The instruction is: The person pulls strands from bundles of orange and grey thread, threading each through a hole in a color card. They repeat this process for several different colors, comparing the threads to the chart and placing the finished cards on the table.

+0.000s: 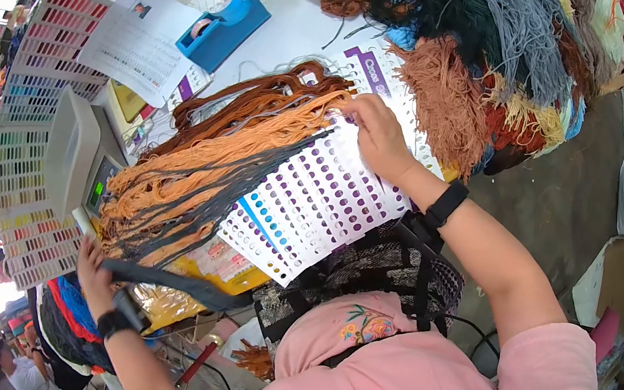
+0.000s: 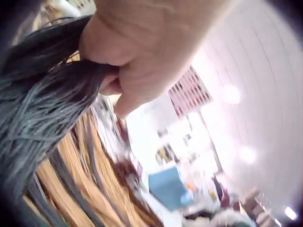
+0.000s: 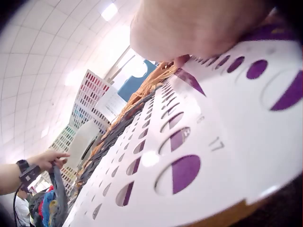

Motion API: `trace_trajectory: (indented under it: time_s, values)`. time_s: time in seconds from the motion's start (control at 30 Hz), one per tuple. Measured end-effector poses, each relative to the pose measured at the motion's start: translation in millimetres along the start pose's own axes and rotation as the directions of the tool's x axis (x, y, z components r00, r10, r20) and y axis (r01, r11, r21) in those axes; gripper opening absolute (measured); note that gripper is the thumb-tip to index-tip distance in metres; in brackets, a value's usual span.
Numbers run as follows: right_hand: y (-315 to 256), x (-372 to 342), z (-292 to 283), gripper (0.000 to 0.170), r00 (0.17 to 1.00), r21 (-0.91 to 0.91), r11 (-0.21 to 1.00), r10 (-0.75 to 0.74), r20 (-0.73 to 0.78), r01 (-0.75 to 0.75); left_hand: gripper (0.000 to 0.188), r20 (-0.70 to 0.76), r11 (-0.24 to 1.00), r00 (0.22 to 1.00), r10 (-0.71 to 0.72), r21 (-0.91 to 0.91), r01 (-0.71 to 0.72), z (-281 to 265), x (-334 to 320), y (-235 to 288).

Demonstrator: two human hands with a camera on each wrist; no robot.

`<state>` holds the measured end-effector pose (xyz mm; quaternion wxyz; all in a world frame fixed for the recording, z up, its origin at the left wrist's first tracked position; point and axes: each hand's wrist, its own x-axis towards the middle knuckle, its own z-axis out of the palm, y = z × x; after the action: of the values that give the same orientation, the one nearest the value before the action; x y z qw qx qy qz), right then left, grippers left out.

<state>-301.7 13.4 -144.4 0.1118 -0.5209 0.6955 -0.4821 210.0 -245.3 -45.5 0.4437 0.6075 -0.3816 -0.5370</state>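
My left hand (image 1: 93, 277) grips a dark grey skein of thread (image 1: 183, 285) at one end. In the left wrist view the same skein (image 2: 52, 90) hangs thickly from between thumb and fingers. My right hand (image 1: 379, 136) is on the upper part of a white punched card (image 1: 329, 190), its bent fingertips right at the ends of the orange threads (image 1: 256, 131); whether they pinch anything I cannot tell. Rows of round holes over purple run across the card (image 3: 208, 137). Dark grey strands (image 1: 257, 173) lie along the orange ones, with brown threads (image 1: 250, 96) behind.
A blue tape dispenser (image 1: 224, 28) and a printed sheet (image 1: 139, 39) are at the back. To the left are a scale (image 1: 77, 154) and a colour chart (image 1: 23, 102). Piled yarn (image 1: 447, 93) covers the back right; a yellow plastic packet (image 1: 182, 314) lies in front.
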Motion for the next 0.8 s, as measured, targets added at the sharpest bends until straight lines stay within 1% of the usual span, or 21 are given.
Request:
trace_trajectory:
  time_s: [0.03,0.07,0.1,0.17,0.23,0.27,0.3,0.37,0.4,0.43,0.47,0.5,0.53,0.57,0.63,0.73,0.8]
  values:
    - [0,1,-1,0.024,1.000,0.025,1.000,0.000,-0.007,0.000,0.020,0.062,0.964,0.994,-0.091,-0.244,0.104,-23,-16,8]
    - [0,1,-1,0.023,1.000,0.048,0.999,0.002,-0.016,-0.001,0.021,0.124,0.848,0.975,-0.183,-0.483,0.220,-46,-31,16]
    - [-1,1,-2,0.022,1.000,0.070,0.998,0.003,-0.022,-0.001,0.022,0.183,0.677,0.945,-0.271,-0.662,0.322,-69,-48,24]
    - [-2,3,-3,0.016,0.998,0.180,0.982,0.054,0.034,-0.059,0.020,0.286,0.686,0.902,-0.324,-0.586,0.432,-21,-112,13]
    - [3,6,-4,0.017,0.999,0.236,0.971,-0.041,-0.001,0.040,0.019,0.133,0.882,0.950,-0.283,-0.354,0.312,67,-189,-3]
    - [-11,5,-10,0.014,0.998,0.235,0.972,0.012,-0.054,0.001,0.023,0.263,0.866,0.918,-0.297,-0.331,0.375,86,-208,-19]
    - [-24,3,-14,0.012,1.000,0.230,0.973,0.019,-0.009,-0.016,0.028,0.391,0.849,0.868,-0.307,-0.299,0.435,101,-221,-35]
    - [-50,-9,-22,0.007,0.996,0.208,0.976,0.045,0.077,-0.060,0.033,0.587,0.792,0.762,-0.274,-0.312,0.525,133,-236,-60]
    - [-68,-20,-18,0.005,0.969,0.303,0.926,0.183,0.166,-0.227,0.033,0.622,0.824,0.740,-0.257,-0.258,0.504,155,-245,-63]
    - [-89,-30,-17,0.005,0.925,0.367,0.875,0.200,0.322,-0.317,0.033,0.658,0.855,0.713,-0.241,-0.204,0.476,175,-254,-63]
    - [-105,-41,-11,0.007,0.830,0.455,0.741,0.248,0.500,-0.495,0.036,0.669,0.859,0.703,-0.242,-0.188,0.476,189,-264,-63]
    - [-120,-49,-3,0.009,0.779,0.508,0.648,0.221,0.587,-0.567,0.038,0.680,0.864,0.691,-0.246,-0.169,0.474,199,-272,-63]
    - [-144,-52,-5,0.011,0.683,0.485,0.539,0.255,0.685,-0.688,0.044,0.705,0.889,0.668,-0.238,-0.119,0.443,206,-277,-63]
    - [-156,-55,2,0.012,0.657,0.512,0.472,0.216,0.722,-0.718,0.047,0.768,0.891,0.593,-0.240,-0.068,0.449,209,-277,-65]
    - [-159,-63,11,0.013,0.639,0.549,0.377,0.171,0.750,-0.746,0.051,0.837,0.917,0.509,-0.203,-0.021,0.399,206,-274,-68]
    - [-163,-62,5,0.013,0.680,0.609,0.316,0.220,0.699,-0.728,0.055,0.747,0.862,0.631,-0.210,-0.162,0.480,202,-281,-56]
    - [-166,-62,7,0.013,0.666,0.603,0.287,0.259,0.700,-0.745,0.054,0.762,0.845,0.611,-0.216,-0.168,0.508,200,-285,-56]
